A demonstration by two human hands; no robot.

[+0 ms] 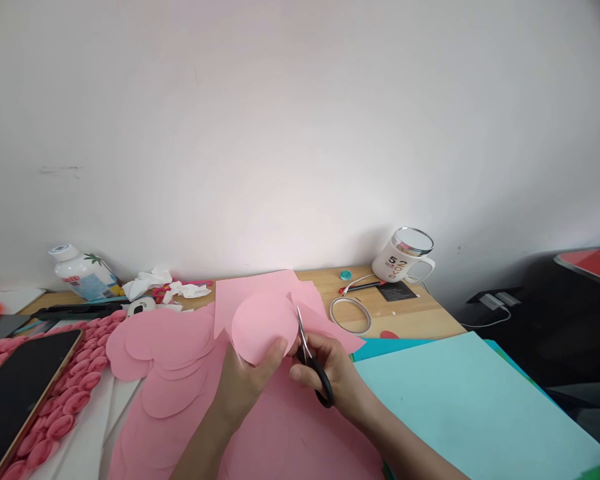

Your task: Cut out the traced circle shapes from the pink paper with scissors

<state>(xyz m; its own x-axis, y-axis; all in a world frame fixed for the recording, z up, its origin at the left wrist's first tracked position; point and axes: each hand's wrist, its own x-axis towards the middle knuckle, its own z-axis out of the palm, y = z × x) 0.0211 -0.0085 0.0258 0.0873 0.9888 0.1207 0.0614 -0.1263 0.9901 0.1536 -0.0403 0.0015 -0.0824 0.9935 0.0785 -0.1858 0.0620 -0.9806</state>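
Observation:
My left hand (pixel 247 377) pinches a pink paper circle (pixel 264 327) near its lower edge, the thumb lying on its face. Black-handled scissors (pixel 316 373) are in my right hand (pixel 333 370), their blades pointing up along the circle's right edge. A pink offcut (pixel 325 321) spreads out to the right of the blades. Whether the blades are parted is hard to make out. Beneath both hands lie pink sheets (pixel 300 427), and several cut pink circles (pixel 175 393) overlap to the left.
A white mug (pixel 397 260), a tape roll (pixel 351 315) and a pen (pixel 364 287) stand or lie at the back right. Light blue paper (pixel 475 400) covers the right side. At left are a phone (pixel 23 393), a white bottle (pixel 87 273) and crumpled tissues (pixel 147 283).

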